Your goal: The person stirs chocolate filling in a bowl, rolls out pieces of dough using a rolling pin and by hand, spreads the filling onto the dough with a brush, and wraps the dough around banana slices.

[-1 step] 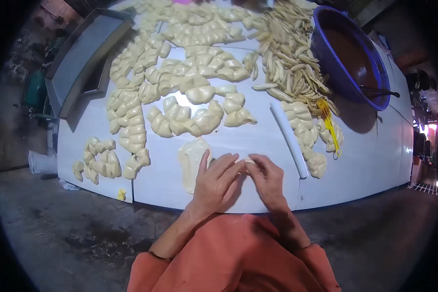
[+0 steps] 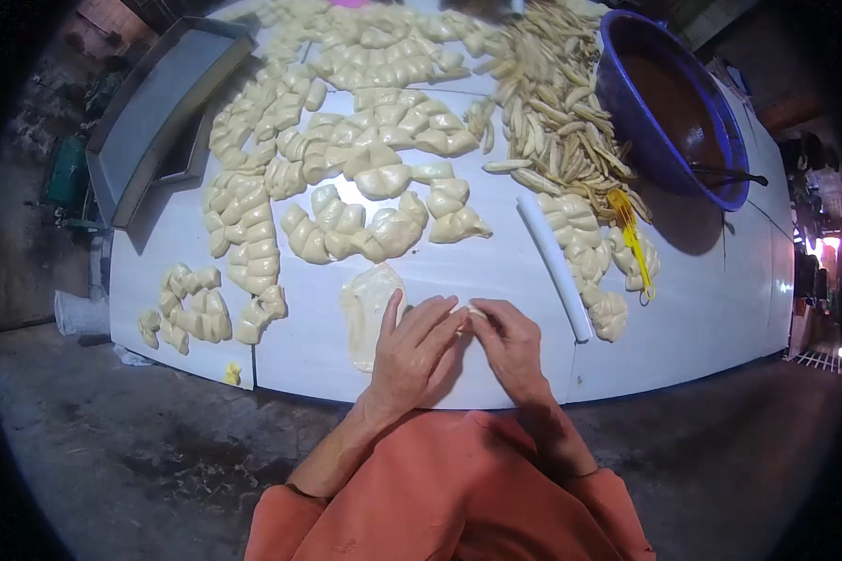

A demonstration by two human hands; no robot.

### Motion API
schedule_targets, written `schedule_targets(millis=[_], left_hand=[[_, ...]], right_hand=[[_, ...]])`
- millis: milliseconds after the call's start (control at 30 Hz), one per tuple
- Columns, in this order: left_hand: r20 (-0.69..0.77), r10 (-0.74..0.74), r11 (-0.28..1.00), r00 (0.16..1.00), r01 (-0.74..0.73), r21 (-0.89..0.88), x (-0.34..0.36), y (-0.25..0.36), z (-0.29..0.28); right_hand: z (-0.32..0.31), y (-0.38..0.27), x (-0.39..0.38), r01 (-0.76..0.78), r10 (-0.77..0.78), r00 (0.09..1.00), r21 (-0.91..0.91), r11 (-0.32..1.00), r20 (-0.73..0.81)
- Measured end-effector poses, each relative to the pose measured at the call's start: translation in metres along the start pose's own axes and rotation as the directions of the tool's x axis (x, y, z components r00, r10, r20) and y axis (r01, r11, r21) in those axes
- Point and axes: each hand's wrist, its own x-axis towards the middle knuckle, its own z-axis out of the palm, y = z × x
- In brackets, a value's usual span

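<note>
Both hands (image 2: pixel 463 341) pinching small pale dough piece (image 2: pixel 468 313) (soft, folded); flat dough sheet (image 2: pixel 365 313) beside, smooth white table (image 2: pixel 496 271).

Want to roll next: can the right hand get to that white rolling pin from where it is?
Probably yes. The white rolling pin lies bare on the table just beyond and to the right of the right hand, with nothing between them. That hand now pinches a dough piece together with the left hand.

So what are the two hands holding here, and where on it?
Left hand and right hand pinch a small pale dough piece between their fingertips, one at each end; its shape is mostly hidden.
</note>
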Motion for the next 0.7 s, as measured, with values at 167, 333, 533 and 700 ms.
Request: schedule_targets(millis=[167,333,533,700], left_hand=[[0.029,0.002,0.997,1.000,-0.004,0.074,-0.015,0.003,0.016],[0.137,0.007,0.990,0.991,-0.026,0.135,-0.013,0.010,0.025],[0.350,-0.061,0.971,0.935,-0.026,0.238,-0.013,0.013,0.032],[0.280,-0.054,0.950,0.959,-0.037,0.309,-0.024,0.025,0.032]], right_hand=[[-0.011,0.000,0.001,0.279,-0.241,0.960,-0.458,0.844,0.141],[-0.015,0.008,-0.009,0.397,-0.336,0.918,-0.459,0.795,0.211],[-0.021,0.032,-0.032,0.454,-0.291,0.890,-0.648,0.612,0.350],[-0.053,0.025,-0.029,0.486,-0.212,0.858,-0.604,0.632,0.468]])
